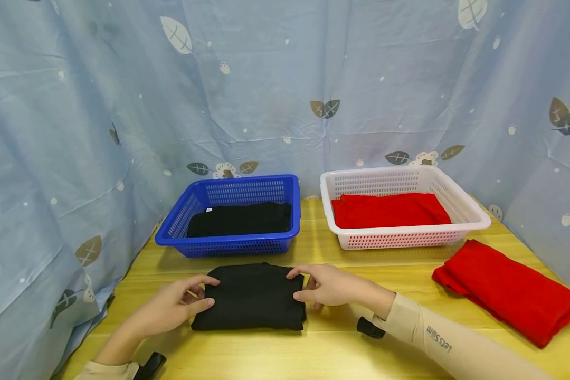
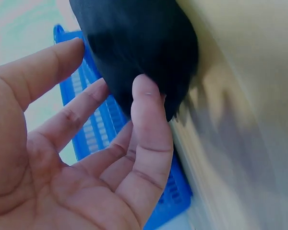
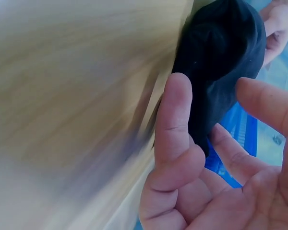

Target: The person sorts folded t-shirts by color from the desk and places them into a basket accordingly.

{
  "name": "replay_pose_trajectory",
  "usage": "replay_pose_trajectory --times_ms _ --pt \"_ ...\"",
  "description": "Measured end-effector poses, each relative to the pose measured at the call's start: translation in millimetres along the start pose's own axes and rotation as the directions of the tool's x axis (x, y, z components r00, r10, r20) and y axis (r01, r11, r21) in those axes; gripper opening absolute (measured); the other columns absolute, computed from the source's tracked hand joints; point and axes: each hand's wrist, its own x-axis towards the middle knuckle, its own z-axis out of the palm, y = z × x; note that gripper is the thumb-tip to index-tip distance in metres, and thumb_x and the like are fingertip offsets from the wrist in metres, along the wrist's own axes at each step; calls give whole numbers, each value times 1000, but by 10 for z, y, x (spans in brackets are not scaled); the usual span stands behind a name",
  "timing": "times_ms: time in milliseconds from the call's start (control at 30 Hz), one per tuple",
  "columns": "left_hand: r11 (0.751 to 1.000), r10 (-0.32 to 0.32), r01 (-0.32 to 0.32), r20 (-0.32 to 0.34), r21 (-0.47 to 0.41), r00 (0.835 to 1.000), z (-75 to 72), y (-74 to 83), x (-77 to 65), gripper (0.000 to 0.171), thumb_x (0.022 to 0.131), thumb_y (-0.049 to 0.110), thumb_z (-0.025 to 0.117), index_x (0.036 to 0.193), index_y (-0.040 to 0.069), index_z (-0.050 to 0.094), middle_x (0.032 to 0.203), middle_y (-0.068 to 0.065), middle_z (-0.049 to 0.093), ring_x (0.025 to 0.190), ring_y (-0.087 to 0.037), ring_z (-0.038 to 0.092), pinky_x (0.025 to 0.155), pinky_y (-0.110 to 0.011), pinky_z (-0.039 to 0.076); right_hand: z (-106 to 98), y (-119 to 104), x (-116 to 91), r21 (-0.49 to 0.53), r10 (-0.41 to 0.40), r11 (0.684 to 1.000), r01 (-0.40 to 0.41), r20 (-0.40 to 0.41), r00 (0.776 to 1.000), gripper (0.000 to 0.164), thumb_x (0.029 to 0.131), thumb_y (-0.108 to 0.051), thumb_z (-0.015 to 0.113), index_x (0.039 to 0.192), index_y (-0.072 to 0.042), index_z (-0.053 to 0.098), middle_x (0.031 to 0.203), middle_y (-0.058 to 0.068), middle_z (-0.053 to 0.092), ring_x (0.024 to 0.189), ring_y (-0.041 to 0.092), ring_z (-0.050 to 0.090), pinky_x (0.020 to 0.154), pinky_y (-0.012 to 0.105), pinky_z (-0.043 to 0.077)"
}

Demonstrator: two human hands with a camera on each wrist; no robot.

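Observation:
A folded black garment [image 1: 256,298] lies on the table in front of the blue basket. At its left edge is my left hand [image 1: 178,303], thumb and index finger spread at the cloth, the other fingers loosely bent. My right hand [image 1: 330,285] is at the right edge, with thumb and fingertips by the fabric. In the left wrist view the left fingers [image 2: 146,110] do not close round the black cloth [image 2: 139,43]. The right wrist view likewise has relaxed right fingers [image 3: 175,110] beside the cloth [image 3: 225,62]; whether they touch it is hard to tell.
Behind the garment stands a blue basket [image 1: 239,245] holding black cloth [image 1: 247,219]. To its right, a white basket [image 1: 404,240] contains red cloth [image 1: 389,211]. A folded red garment [image 1: 508,290] lies at the table's right side. A patterned blue curtain [image 1: 266,63] surrounds the table.

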Motion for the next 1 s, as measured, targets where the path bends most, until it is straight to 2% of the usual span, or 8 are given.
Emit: replay_pose_trajectory --times_ms 200,267,433,533,767,867,933,1000 --pt "996 87 -87 43 -5 995 151 164 67 41 106 34 69 144 18 65 105 -3 69 92 -13 70 79 -26 57 -129 143 -216 25 -9 1000 9 2 1000 54 105 -26 72 152 -10 52 94 6 70 71 21 74 66 28 53" --pt "995 96 -93 71 -37 993 197 201 80 45 106 33 70 148 18 62 105 -4 68 91 -14 69 77 -26 57 -163 190 -281 32 -2 999 2 -1 1000 56 105 -28 72 154 -11 50 94 6 69 71 21 74 66 29 53" --pt "985 26 -4 126 -175 992 264 236 90 61 106 31 71 160 17 47 106 -11 64 81 -24 70 64 -33 58 -228 267 -422 107 28 994 -30 24 999 64 103 -28 74 160 -17 45 99 9 69 72 25 78 68 34 58" --pt "969 -7 42 141 -245 990 271 238 106 69 106 31 71 166 18 38 104 -15 62 79 -28 70 65 -37 61 -238 277 -466 180 43 982 -51 46 998 69 103 -28 75 163 -21 41 104 12 69 72 29 79 70 35 57" --pt "915 -13 90 192 -394 981 316 232 169 72 107 29 69 168 19 32 102 -15 63 80 -28 72 74 -37 63 -145 249 -397 313 69 946 -88 72 995 69 101 -33 77 161 -32 43 94 18 66 64 30 77 53 23 40" --pt "891 -4 98 208 -443 978 356 234 184 72 107 28 69 168 20 33 102 -17 63 85 -27 72 76 -36 63 -98 242 -344 330 67 940 -84 63 996 65 101 -32 77 158 -32 47 99 19 66 55 24 71 52 24 43" --pt "880 0 99 208 -465 978 384 233 194 71 107 27 69 168 20 34 110 -19 62 93 -27 71 77 -37 64 -64 235 -313 332 54 940 -71 61 997 63 101 -32 78 156 -32 50 102 17 65 50 20 66 52 25 47" --pt "869 6 97 205 -486 979 408 232 204 70 107 26 69 168 20 35 121 -22 62 103 -26 71 80 -39 65 -33 232 -286 326 36 944 -54 62 997 61 101 -32 78 155 -31 52 95 13 64 47 18 60 52 25 50"
